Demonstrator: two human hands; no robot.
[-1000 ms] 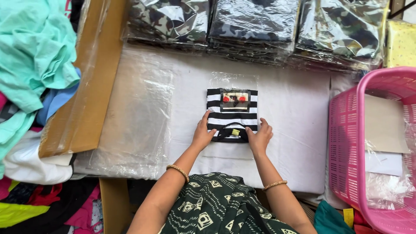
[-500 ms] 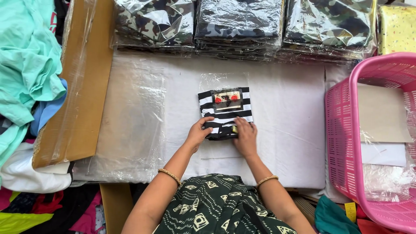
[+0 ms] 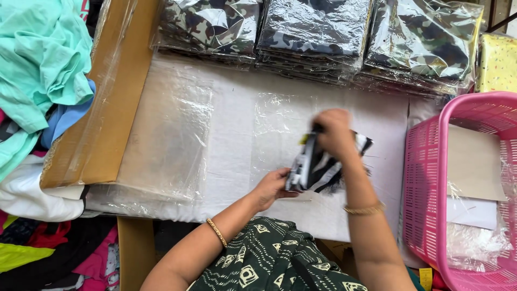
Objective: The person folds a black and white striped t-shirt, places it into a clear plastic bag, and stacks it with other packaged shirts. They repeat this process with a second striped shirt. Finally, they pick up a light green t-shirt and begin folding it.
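the person's right hand (image 3: 335,132) has its grip closed over the top of a folded black-and-white striped garment (image 3: 323,164), fingers clamped on the upper edge, while the left hand (image 3: 272,186) pinches the lower left corner of the same bundle, its grip also shut on the cloth. the garment is lifted off the bench (image 3: 242,97) and tilted on edge between the two hands, blurred, with a small yellow tag (image 3: 305,139) showing near the right hand's fingers. judging from this hold, the fold would keep best if both hands stayed tight on opposite ends so the layers do not slide apart, and if the bundle were kept square to the clear plastic bag (image 3: 280,116) lying flat on the white bench cover just beneath and behind it. further left lies another flat stack of clear bags (image 3: 167,140), and beside that a long brown cardboard sheet (image 3: 102,102) wrapped in film. along the far edge of the bench sit stacks of bagged camouflage garments (image 3: 318,32). to the right, well apart from the hands, stands a pink plastic basket (image 3: 425,161) holding card and plastic. loose teal clothing (image 3: 37,64) is heaped at the far left.
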